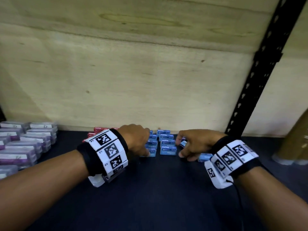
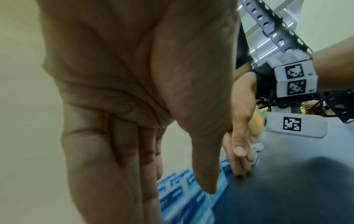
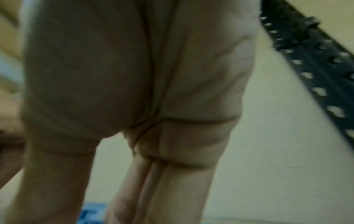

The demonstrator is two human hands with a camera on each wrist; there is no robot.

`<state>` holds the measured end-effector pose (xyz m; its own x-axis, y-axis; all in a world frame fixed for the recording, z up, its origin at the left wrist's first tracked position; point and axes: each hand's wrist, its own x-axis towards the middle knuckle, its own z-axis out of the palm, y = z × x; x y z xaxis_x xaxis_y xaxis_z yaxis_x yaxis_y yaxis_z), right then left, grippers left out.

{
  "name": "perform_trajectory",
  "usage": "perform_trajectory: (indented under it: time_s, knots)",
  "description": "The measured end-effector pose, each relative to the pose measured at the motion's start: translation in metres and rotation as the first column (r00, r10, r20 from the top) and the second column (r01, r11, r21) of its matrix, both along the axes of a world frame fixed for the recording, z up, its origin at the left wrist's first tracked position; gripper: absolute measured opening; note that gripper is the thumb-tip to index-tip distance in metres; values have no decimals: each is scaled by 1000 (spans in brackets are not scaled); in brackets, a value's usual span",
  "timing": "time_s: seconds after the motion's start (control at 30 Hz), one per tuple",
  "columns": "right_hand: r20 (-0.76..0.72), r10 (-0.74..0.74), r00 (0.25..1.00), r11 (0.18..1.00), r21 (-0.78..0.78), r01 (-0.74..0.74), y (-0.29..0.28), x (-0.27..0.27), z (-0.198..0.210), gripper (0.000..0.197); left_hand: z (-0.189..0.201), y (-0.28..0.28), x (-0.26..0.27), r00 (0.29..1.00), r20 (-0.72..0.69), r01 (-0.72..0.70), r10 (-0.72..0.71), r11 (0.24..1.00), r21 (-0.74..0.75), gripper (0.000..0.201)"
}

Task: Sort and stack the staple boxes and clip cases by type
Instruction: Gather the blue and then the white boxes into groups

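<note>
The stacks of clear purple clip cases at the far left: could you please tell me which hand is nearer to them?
The left hand. It reaches over the blue staple boxes, right of the clip cases; the right hand is farther right, beyond those boxes.

The room is dim. The dark shelf top (image 1: 150, 197) under both hands looks almost black. The right wrist view is very blurry. In the left wrist view, bright strip lights (image 2: 268, 40) shine above the right hand (image 2: 241, 121). Edges bend.

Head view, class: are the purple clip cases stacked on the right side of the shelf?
No, the purple clip cases sit stacked at the far left, beyond the left hand.
</note>
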<state>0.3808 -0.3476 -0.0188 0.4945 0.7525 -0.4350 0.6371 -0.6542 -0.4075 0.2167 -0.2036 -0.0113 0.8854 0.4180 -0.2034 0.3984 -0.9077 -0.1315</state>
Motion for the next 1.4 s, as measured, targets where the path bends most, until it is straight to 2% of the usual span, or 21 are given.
perform_trajectory:
  time_s: [0.1, 0.13, 0.2, 0.27, 0.4, 0.53, 0.8, 0.97, 1.2, 1.4]
  knots:
    - [-167, -27, 986, 991, 127, 49, -15, 22, 7, 22, 13, -7, 10, 999, 12, 40, -41, 995, 92, 50]
    - [-152, -39, 988, 984, 166, 64, -20, 31, 12, 19, 16, -10, 15, 998, 21, 62, -64, 993, 101, 47]
    - [-19, -73, 997, 979, 187, 75, -30, 51, 19, 16, 22, -17, 30, 993, 36, 112, -116, 988, 104, 41]
    - [128, -94, 987, 989, 128, 78, -37, 71, 22, 15, 24, -24, 48, 986, 30, 161, -166, 981, 111, 38]
    - [239, -105, 965, 994, 13, 105, -38, 91, 17, 19, 20, -32, 84, 965, 1, 263, -263, 963, 60, 30]
    - [284, -72, 956, 994, -58, 92, -25, 97, 8, 23, 12, -32, 118, 941, -33, 337, -336, 941, 11, 26]
    - [286, 23, 958, 967, -250, 51, 6, 97, 1, 57, 4, -33, 153, 929, -134, 352, -346, 936, 22, 43]
    - [336, 88, 938, 943, -333, 31, 12, 97, -6, 65, -2, -38, 160, 925, -167, 351, -341, 936, 34, 48]
    - [420, 66, 905, 966, -254, 48, 2, 102, 13, 45, -2, -39, 161, 906, -184, 385, -382, 923, -20, 54]
    - [362, -42, 931, 993, -89, 80, -28, 104, 42, 27, -3, -44, 163, 856, -162, 492, -490, 870, -29, 40]
